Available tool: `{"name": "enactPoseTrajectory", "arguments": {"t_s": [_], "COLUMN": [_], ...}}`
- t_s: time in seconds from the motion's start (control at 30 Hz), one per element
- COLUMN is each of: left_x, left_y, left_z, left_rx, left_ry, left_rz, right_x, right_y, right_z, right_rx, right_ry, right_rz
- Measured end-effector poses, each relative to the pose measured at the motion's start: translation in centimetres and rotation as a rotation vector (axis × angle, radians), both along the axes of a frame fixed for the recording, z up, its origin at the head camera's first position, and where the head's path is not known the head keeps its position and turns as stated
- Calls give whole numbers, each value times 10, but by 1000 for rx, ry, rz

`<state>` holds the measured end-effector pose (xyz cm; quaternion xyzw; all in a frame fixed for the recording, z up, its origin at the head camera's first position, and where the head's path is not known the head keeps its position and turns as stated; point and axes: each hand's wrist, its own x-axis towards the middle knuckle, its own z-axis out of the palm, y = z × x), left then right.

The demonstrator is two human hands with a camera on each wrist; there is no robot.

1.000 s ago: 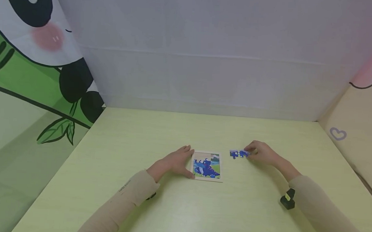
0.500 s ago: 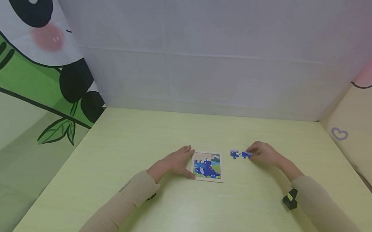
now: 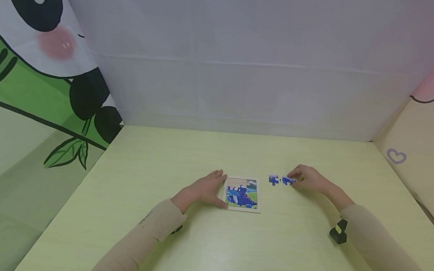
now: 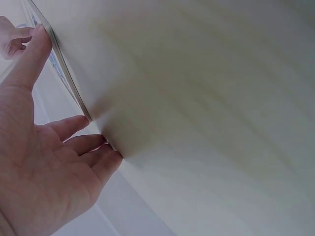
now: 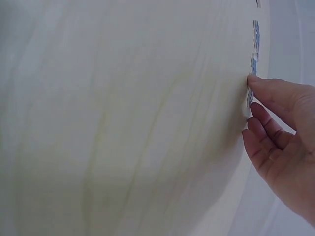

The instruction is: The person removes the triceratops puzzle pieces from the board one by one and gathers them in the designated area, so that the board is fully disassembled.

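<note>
A small wooden puzzle tray (image 3: 244, 210) lies on the table, showing a blue dinosaur picture with a bare strip at its upper left. My left hand (image 3: 206, 189) rests along its left edge, fingers spread, the thumb at the near corner and a fingertip at the far one. To the right of the tray, my right hand (image 3: 308, 179) pinches a blue jigsaw piece (image 3: 286, 180) by its right end, low at the table. Just left of that piece lies another blue jigsaw piece (image 3: 273, 179). The right wrist view shows the thumb (image 5: 268, 88) against the pinched piece.
The pale table (image 3: 213, 247) runs back to a light fabric wall (image 3: 218, 91). A printed cartoon panel (image 3: 78, 106) stands on the left side and a beige one (image 3: 413, 170) on the right. A black wrist device (image 3: 338, 232) sits under the right sleeve.
My right hand has shifted slightly to the right with the pinched jigsaw piece, mostly in the first half second. The left hand and the puzzle tray have stayed in place.
</note>
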<state>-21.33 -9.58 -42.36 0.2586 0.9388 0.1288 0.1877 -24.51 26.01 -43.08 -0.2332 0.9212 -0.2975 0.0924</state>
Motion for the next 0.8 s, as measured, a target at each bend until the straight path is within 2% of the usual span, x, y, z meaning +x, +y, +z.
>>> {"name": "enactPoseTrajectory", "arguments": {"t_s": [0.5, 0.8], "left_x": [1, 1], "left_y": [0, 0], "left_z": [1, 2], "left_rx": [11, 13], "left_ry": [-6, -8], "left_rz": [0, -3], "right_x": [-2, -3], "right_y": [0, -26], "right_z": [-1, 4], "right_rx": [5, -23], "right_ry": [-17, 9], "right_rz": [-39, -10]}}
